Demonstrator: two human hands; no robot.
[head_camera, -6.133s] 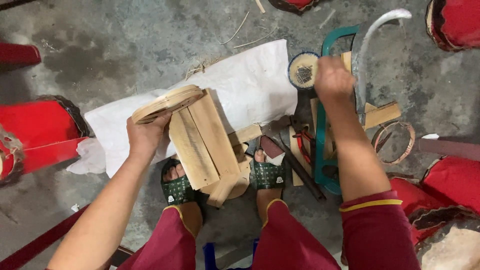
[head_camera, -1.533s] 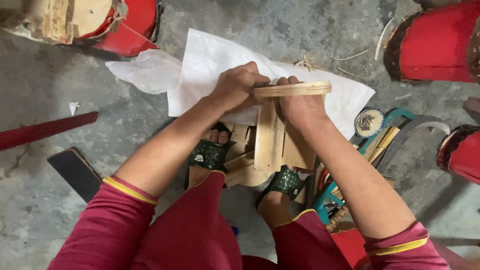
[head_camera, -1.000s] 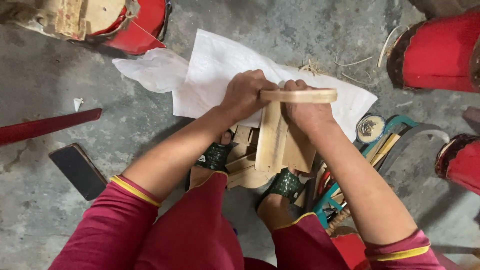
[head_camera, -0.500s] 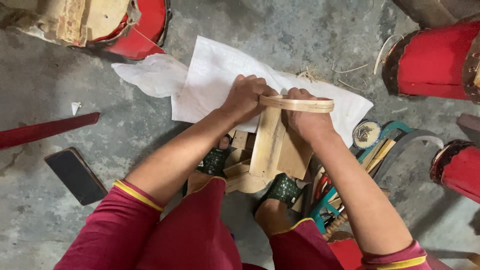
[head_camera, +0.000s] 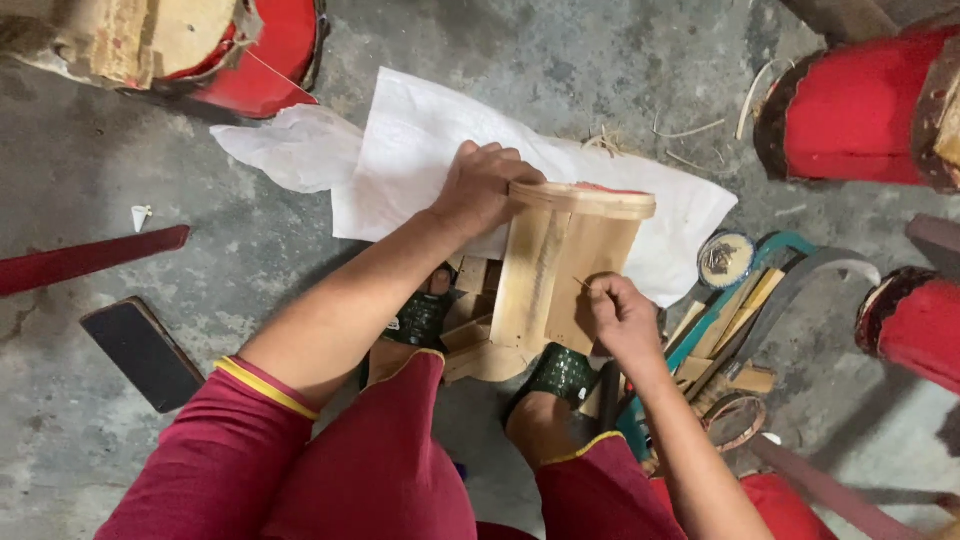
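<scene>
One wooden frame (head_camera: 560, 275) of pale, flat staves stands upright on the concrete floor (head_camera: 520, 50), between the person's two feet, its staves topped by a curved, thin wooden hoop (head_camera: 585, 200). The left hand (head_camera: 485, 190) rests on the hoop's left end, fingers curled and pressed together over its rim. The right hand (head_camera: 625, 320) lies against the lower right stave, thumb and forefinger pinching one thin sliver (head_camera: 582, 285) whose tip touches the wood.

Below the frame, two green patterned sandals (head_camera: 560, 375) flank a cluster of short pale wood offcuts (head_camera: 480, 350). Behind the frame lies one crumpled white sheet (head_camera: 400, 150), woven in texture, with a few straw-like strands at its far edge. Just right of the frame lie one round spool (head_camera: 725, 260), one teal-framed saw (head_camera: 700, 335) and one curved grey metal blade (head_camera: 800, 285).

Farther out, four red cylindrical drum shells are in view: one upper left of the frame (head_camera: 240, 60), one upper right (head_camera: 855, 110), one at the right (head_camera: 915, 325) and one, partly shown, at the lower right. Left of the frame lie one red strip (head_camera: 90, 260) and one dark flat rectangular slab (head_camera: 140, 350).
</scene>
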